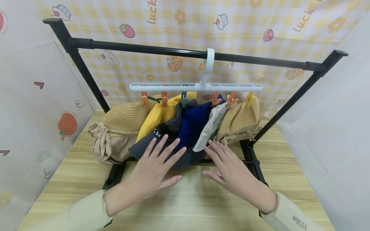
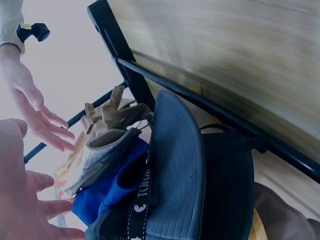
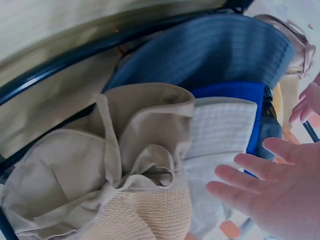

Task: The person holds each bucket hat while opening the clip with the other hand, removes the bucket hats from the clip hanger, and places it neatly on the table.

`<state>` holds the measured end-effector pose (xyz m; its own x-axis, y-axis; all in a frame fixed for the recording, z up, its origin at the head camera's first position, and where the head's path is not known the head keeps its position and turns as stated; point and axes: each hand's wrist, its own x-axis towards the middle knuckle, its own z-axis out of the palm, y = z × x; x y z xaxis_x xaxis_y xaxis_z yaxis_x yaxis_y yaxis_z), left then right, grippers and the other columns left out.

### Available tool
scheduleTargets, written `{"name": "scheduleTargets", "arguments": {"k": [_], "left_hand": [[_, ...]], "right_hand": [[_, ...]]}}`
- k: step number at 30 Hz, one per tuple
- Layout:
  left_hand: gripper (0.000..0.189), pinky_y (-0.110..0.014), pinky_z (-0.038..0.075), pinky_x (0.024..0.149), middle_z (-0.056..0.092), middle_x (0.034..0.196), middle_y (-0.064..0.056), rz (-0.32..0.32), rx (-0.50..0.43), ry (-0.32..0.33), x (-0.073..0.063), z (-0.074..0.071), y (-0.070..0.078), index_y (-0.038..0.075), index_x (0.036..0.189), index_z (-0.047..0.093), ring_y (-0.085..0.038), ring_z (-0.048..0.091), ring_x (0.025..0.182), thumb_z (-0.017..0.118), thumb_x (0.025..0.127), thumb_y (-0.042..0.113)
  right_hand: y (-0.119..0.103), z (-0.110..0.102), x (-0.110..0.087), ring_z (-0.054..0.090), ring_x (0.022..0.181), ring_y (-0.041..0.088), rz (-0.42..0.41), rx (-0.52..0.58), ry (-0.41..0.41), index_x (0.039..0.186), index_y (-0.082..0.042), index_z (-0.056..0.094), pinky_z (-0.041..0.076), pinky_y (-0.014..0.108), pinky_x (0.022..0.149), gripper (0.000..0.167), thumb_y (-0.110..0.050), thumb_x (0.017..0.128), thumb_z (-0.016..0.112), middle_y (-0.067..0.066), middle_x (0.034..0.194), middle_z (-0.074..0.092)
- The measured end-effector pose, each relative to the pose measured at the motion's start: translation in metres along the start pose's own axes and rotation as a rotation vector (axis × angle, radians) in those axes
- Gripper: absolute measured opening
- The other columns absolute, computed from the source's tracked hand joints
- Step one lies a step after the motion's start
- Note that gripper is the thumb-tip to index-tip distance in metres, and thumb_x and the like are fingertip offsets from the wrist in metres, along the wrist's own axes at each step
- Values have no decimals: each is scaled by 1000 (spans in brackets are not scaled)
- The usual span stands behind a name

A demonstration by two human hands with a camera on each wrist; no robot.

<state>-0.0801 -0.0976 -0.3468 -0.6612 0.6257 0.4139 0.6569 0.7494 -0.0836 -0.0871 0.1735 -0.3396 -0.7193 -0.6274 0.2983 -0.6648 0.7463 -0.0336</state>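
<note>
My left hand [image 1: 150, 170] is spread with its fingers straight, before the dark grey bucket hat [image 1: 170, 160] that bears a lettered band. Opposite it my right hand [image 1: 231, 170] reaches out flat, near the white hat [image 1: 212, 123] and the right straw hat [image 1: 240, 118] with beige fabric brim. Neither hand holds anything; whether the fingertips touch the hats I cannot tell. A blue hat [image 1: 192, 122] hangs between the grey and white ones. Further left are a yellow hat [image 1: 156, 118] and a straw hat [image 1: 124, 118] with a beige bow. Orange, green and yellow clips hold them.
The clips hang from a white hanger [image 1: 179, 87], hooked over the top bar [image 1: 138, 47] of a black rack. The rack's feet [image 1: 115, 176] stand on a wood-grain table [image 1: 185, 208]. A yellow checked curtain [image 1: 188, 32] hangs behind, with pale sheets at both sides.
</note>
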Motion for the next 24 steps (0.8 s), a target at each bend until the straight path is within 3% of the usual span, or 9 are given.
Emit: {"name": "scheduleTargets", "arguments": {"k": [7,11,18,24], "left_hand": [[66,-55,25,109,30,151,-6,-4,6,61,2,-7,-7,22,144,34,-36,28,137,31,92,63],[66,-55,27,107,33,149,-8,-22,17,91,3,-13,-12,21,143,37,-36,29,136,18,94,62],[68,-57,28,106,34,148,-8,-70,5,109,1,-25,-22,21,143,36,-37,28,136,19,93,64],[69,-58,28,105,36,146,-9,-116,4,150,1,-36,-32,19,142,38,-39,31,134,20,93,64]], "right_hand": [[-3,-12,13,48,122,28,-2,24,26,132,-7,49,40,46,101,56,-44,90,56,13,135,50],[-4,-18,24,53,115,26,-42,48,84,126,-6,54,44,41,96,48,-38,91,58,12,127,56],[-12,-29,54,56,111,23,-101,118,143,121,-5,58,47,38,92,39,-30,92,58,10,120,60],[-22,-39,83,55,112,18,-84,226,118,123,-7,57,47,35,93,37,-28,93,57,7,120,59]]}}
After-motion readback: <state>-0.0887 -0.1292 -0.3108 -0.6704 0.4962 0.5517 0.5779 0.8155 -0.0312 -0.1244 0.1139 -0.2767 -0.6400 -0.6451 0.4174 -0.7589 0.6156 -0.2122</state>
